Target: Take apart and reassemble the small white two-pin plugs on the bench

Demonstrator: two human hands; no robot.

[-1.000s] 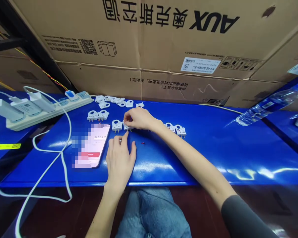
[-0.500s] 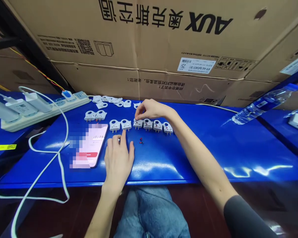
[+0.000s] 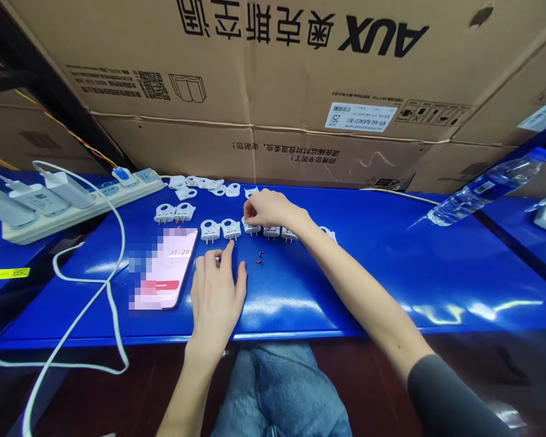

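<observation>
A white plug [image 3: 252,230] lies beneath the right grip [image 3: 275,209], partly covered.

This is looking like a storeroom or workshop: a big upside-down AUX carton [image 3: 255,79] is standing behind the blue tabletop [image 3: 391,261], a black post [image 3: 50,85] is rising at the tabletop's left, and white plugs [image 3: 210,233] are lying lined up across it.

Glossy blue tabletop [image 3: 368,285]
White plastic two-pin plugs [image 3: 232,230] line the far side; a flat pink-screened phone [image 3: 178,267] lies left, tiny red pieces [image 3: 259,262] near the middle.
</observation>
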